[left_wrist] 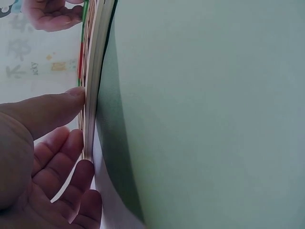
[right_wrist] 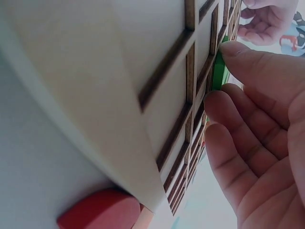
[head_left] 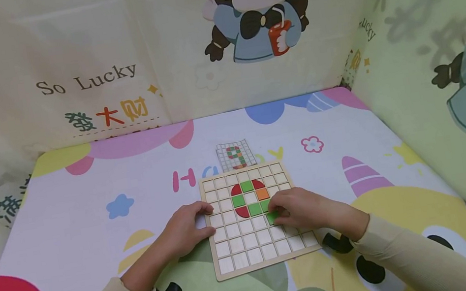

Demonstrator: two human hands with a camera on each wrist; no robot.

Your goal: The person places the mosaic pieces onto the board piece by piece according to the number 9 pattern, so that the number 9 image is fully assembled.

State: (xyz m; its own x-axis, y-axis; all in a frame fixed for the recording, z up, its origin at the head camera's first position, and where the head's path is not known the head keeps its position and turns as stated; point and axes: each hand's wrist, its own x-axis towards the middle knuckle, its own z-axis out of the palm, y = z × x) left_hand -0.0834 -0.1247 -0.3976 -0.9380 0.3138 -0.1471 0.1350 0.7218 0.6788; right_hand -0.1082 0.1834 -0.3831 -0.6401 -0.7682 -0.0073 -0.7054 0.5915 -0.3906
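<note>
The board (head_left: 254, 255) is touched at its left edge by the spread thumb and fingers of the left hand (head_left: 186, 227). Right of the board's middle, a green tile (right_wrist: 218, 72) is pinched by the right hand (head_left: 301, 208). At the board's far edge, a patterned card (head_left: 235, 155) is laid.

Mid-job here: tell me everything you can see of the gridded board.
The gridded board is a pale, wood-looking panel with rounded corners, a plain rim and dark-sided dividers forming square cells. It lies flat, slightly turned, on the printed table covering. Red pieces, green pieces and an orange piece ring one bare cell in its upper middle. The left hand touches its left edge with thumb and fingers; the right hand pinches a green square at one cell, seated or not I cannot tell.
</note>
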